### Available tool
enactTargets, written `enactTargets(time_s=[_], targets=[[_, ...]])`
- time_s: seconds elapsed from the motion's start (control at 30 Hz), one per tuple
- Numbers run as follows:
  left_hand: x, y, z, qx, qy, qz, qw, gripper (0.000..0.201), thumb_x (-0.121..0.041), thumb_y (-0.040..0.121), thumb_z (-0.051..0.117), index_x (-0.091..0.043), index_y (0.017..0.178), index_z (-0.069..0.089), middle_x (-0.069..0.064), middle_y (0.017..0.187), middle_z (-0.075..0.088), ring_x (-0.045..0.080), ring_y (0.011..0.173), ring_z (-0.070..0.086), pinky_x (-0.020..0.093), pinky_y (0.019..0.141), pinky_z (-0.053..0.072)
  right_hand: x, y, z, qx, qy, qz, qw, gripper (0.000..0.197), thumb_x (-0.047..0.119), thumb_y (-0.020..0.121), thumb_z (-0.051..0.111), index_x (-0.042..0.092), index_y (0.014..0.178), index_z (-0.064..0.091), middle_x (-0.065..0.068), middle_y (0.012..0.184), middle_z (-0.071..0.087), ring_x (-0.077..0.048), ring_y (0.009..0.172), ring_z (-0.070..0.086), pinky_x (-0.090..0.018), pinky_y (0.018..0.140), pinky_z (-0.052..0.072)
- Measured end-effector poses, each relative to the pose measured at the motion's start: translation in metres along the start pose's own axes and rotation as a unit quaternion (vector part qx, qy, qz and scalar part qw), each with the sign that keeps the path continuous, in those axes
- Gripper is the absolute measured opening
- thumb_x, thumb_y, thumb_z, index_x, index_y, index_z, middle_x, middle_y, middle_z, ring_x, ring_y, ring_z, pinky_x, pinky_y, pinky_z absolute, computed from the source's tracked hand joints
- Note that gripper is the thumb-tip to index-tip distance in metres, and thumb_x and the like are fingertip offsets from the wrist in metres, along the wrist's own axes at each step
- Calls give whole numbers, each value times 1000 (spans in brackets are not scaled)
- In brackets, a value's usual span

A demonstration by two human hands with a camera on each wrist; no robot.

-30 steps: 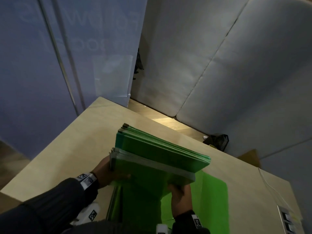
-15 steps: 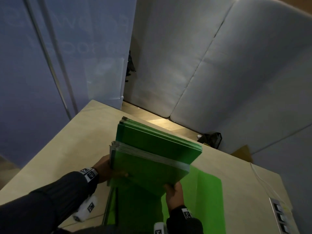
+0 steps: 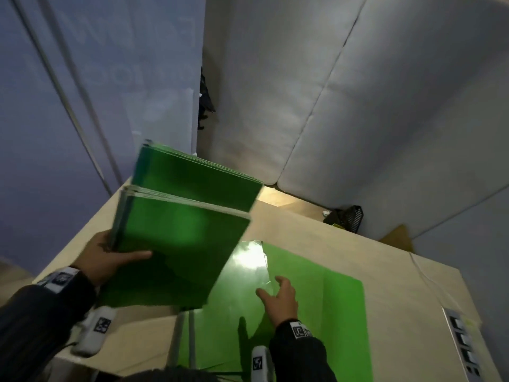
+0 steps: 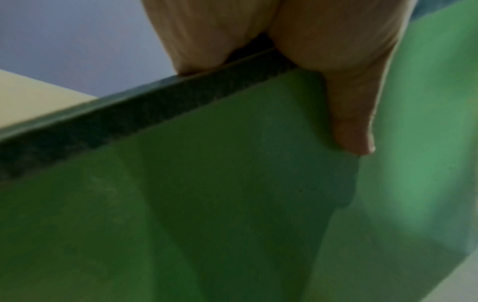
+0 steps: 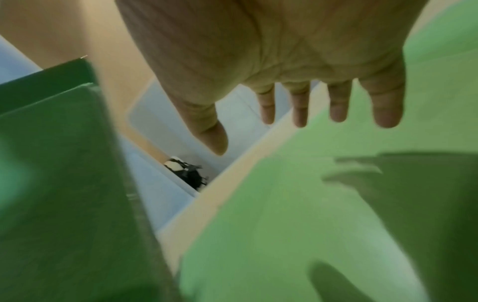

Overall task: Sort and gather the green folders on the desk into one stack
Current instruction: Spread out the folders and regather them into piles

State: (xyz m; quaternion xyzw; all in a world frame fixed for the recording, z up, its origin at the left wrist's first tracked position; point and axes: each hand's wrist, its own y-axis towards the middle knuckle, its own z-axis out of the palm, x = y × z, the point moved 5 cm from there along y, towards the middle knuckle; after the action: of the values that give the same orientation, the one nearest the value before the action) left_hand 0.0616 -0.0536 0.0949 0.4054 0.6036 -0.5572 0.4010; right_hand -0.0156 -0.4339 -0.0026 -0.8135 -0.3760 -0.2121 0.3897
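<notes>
Right now we hold the thick bundle of green plastic folders (image 3: 179,232) off the pale wooden desk (image 3: 316,232) in our left hand (image 3: 110,260), thumb clamped on top. Our right hand (image 3: 281,301) hovers empty, fingers spread, directly over the flat light-green folder (image 3: 330,312) lying lengthwise away from us, so it's nearer for the pickup.

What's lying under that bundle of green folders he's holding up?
Below the lifted stack of green folders, held by the left hand, lighter green folders lie flat on the desk. The stack hides their near-left part.
</notes>
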Motion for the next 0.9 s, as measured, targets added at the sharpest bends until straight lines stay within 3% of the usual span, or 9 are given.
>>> enactTargets(time_s=[0.13, 0.2, 0.3, 0.37, 0.47, 0.6, 0.7, 0.8, 0.9], targets=[[38, -8, -87, -133, -4, -54, 990, 46, -17, 49, 89, 2, 85, 69, 12, 62, 75, 17, 49, 71, 26, 44, 57, -33, -1, 20, 20, -127, 98, 987, 143, 91, 39, 66, 19, 154, 19, -15, 157, 28, -39, 143, 30, -54, 115, 28], [68, -13, -121, -189, -19, -107, 976, 51, -25, 57, 92, 2, 94, 69, 12, 67, 76, 23, 53, 73, 42, 52, 61, -34, -1, 29, 19, -177, 114, 977, 151, 93, 35, 65, 21, 155, 10, -16, 159, 22, -41, 144, 25, -58, 112, 30], [138, -8, -173, -226, -77, -139, 961, 47, -16, 71, 84, 0, 111, 66, 21, 87, 77, 28, 58, 74, 54, 57, 60, -30, -3, 39, 21, -227, 122, 966, 148, 79, 39, 78, 26, 155, 2, -16, 155, 19, -43, 140, 29, -58, 105, 40], [150, -17, -177, -218, -82, -156, 960, 57, -23, 61, 91, -3, 109, 69, 27, 101, 74, 38, 75, 75, 59, 71, 59, -32, -4, 41, 10, -219, 123, 968, 143, 69, 40, 84, 23, 153, 9, -15, 150, 27, -42, 134, 40, -52, 103, 45], [116, -49, -157, -256, -45, -163, 952, 46, -20, 56, 91, 2, 90, 69, 26, 79, 73, 42, 75, 73, 65, 75, 56, -35, -5, 28, -5, -106, 143, 984, 115, 49, 50, 90, 12, 145, 36, -18, 139, 52, -41, 123, 56, -48, 103, 50], [111, -56, -149, -251, -75, -173, 949, 54, -21, 48, 87, 8, 89, 68, 22, 67, 74, 38, 71, 73, 62, 79, 57, -56, 0, 10, 20, 30, 188, 981, 105, 36, 56, 94, 2, 143, 47, -22, 147, 49, -41, 132, 49, -49, 115, 36], [101, -56, -137, -246, -90, -185, 947, 40, -12, 62, 84, 11, 88, 64, 19, 56, 71, 30, 48, 70, 43, 48, 60, -64, -6, -8, 24, 108, 186, 976, 95, 30, 63, 90, -4, 141, 47, -25, 145, 50, -41, 130, 51, -49, 113, 36], [102, -55, -126, -233, -96, -204, 946, 38, -6, 68, 80, 15, 95, 62, 12, 46, 67, 21, 37, 65, 31, 34, 53, -62, -14, -35, 8, 186, 147, 971, 41, 3, 81, 77, -14, 114, 61, -22, 102, 70, -28, 85, 71, -25, 73, 60], [121, -46, -126, -199, -104, -221, 949, 65, -18, 52, 87, 9, 108, 66, 23, 71, 75, 35, 59, 74, 57, 64, 60, -55, -29, -52, 33, 280, 124, 951, 52, 13, 63, 89, -7, 105, 66, -30, 103, 71, -31, 82, 71, -37, 71, 59]])
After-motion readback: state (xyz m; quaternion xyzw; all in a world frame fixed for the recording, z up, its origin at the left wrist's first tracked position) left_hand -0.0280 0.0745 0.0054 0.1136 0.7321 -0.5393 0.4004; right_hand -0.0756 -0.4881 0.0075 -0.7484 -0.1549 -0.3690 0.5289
